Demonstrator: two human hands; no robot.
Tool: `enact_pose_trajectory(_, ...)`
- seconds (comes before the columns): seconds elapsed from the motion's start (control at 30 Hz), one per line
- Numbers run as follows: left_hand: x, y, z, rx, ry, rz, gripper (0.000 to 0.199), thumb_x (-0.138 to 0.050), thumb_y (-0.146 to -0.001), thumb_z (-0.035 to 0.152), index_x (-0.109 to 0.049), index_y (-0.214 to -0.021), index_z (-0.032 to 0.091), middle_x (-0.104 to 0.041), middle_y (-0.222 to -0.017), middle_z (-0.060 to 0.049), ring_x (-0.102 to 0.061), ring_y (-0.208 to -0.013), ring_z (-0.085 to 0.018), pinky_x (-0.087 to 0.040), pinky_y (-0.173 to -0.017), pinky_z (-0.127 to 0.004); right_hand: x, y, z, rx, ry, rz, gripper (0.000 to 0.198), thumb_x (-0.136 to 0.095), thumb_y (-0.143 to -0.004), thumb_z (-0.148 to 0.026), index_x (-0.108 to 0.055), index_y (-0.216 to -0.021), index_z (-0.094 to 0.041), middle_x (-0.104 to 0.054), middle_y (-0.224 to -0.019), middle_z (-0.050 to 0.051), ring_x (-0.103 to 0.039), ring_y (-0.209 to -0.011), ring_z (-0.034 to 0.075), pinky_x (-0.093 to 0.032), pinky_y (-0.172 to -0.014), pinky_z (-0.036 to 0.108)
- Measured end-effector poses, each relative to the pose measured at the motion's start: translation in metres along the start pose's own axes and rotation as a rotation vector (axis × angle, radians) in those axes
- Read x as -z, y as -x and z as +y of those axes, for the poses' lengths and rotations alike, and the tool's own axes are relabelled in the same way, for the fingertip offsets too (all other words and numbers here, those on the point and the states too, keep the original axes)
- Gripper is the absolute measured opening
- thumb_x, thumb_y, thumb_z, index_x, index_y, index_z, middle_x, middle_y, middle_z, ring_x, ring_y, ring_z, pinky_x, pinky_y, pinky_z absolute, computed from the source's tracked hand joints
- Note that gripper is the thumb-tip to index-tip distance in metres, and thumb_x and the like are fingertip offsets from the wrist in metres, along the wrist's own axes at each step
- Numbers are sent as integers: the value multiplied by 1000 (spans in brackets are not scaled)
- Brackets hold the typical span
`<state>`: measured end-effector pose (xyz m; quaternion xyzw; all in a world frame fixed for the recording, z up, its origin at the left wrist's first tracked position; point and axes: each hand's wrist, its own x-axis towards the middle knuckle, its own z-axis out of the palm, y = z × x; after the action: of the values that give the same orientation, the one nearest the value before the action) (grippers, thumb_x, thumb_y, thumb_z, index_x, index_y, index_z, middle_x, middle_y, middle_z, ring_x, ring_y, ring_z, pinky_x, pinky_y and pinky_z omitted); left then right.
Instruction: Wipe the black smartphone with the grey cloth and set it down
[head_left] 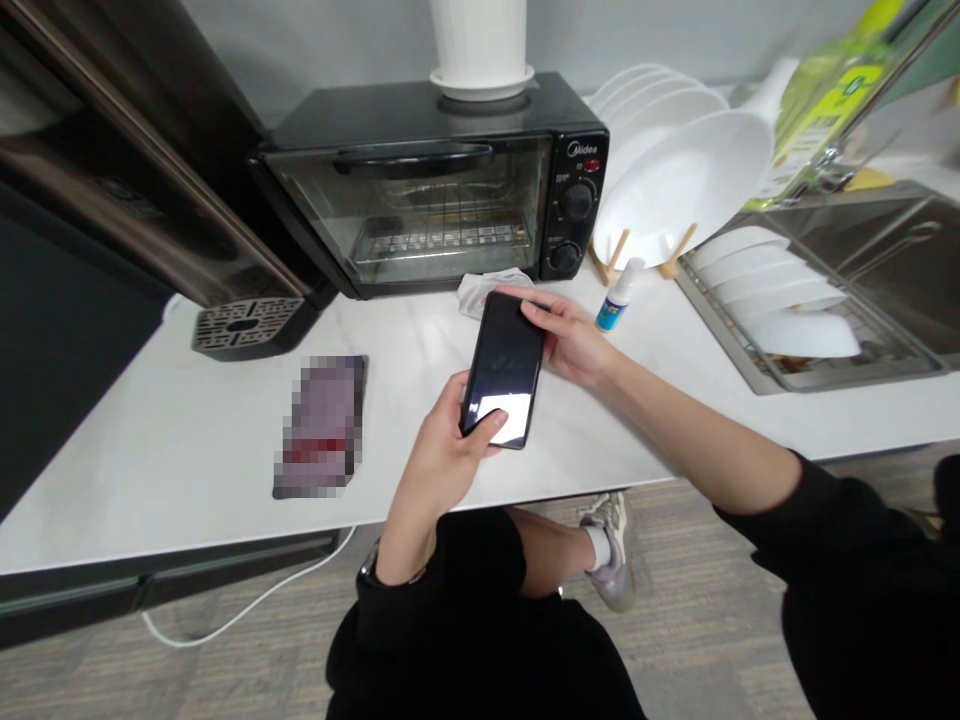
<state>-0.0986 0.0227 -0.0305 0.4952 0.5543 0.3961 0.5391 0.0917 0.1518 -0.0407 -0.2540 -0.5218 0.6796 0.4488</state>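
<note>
Kitchen worktop clutter

A black toaster oven (442,180) stands at the back of the white worktop (187,450), a white plant pot (480,45) on top; white plates (675,170) lean alongside, a small spray bottle (619,295) nearby.

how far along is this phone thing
Both hands hold the phone over the counter: left hand at its near end, thumb on the glass, right hand at the far end. The screen is dark and glossy. A crumpled cloth and small spray bottle sit just behind, untouched. Whether wiping has already happened cannot be told; nothing is set down as finished.
</note>
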Motion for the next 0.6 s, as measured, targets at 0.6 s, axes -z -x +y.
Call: enact_pose_trajectory(0.6,-8,24,-13,-362,-1016,179,53,-57,-101,34,-51,-149,10,-64,-123,-17,-65,-115,-34,-55,-104,-52,33,-23,16,284,1274,37,29,-59,-98,-26,-78,-119,-22,-74,-134,10,-64,-131,28,-46,-118,49)
